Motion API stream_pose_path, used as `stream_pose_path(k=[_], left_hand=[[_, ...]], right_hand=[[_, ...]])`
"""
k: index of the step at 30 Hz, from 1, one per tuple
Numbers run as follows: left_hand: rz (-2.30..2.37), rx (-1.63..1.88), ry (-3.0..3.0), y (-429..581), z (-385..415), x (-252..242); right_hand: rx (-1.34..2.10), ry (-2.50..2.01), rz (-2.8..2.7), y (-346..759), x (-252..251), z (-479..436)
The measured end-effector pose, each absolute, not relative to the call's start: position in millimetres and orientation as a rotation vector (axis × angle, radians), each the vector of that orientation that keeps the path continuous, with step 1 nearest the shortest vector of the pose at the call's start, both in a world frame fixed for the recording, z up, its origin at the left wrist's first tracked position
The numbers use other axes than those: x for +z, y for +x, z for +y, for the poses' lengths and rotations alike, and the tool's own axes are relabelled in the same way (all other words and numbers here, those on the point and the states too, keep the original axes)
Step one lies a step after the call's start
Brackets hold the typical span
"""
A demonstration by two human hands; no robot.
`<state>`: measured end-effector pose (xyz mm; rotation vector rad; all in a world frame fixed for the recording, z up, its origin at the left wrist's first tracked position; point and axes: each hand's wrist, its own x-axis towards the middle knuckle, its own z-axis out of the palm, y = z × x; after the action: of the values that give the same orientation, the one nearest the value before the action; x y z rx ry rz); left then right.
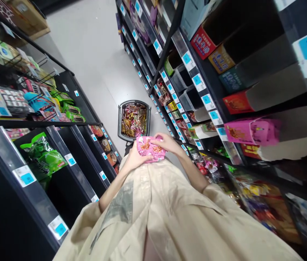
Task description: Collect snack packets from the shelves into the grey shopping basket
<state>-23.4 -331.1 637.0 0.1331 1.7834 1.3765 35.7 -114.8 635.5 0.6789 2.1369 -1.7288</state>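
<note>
Close to my body, in front of the beige shirt, I hold pink snack packets (153, 150) with orange food pictures on them; how many there are I cannot tell. My left hand (137, 157) grips their left side, thumb lying across the front. On the upper right edge, the fingers of my right hand (166, 142) are closed. Just beyond stands a black shopping basket (119, 123) on the floor, filled with many small snack packets (134, 121) in brown, gold and pink wrappers.
At right, a dark shelf holds snack boxes, among them a pink box (240, 131) and a red box (204, 42). On the left shelf lie green bags (44, 154). A cardboard box (29, 16) stands at the far left. Grey floor (88, 47) runs between the shelves.
</note>
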Motion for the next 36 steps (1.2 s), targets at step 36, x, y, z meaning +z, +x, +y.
stream_pose_path(k=[36], left_hand=[[1.41,1.625,-0.075,-37,-404,641]], right_hand=[[-1.796,0.38,1.848,21,713,-110]])
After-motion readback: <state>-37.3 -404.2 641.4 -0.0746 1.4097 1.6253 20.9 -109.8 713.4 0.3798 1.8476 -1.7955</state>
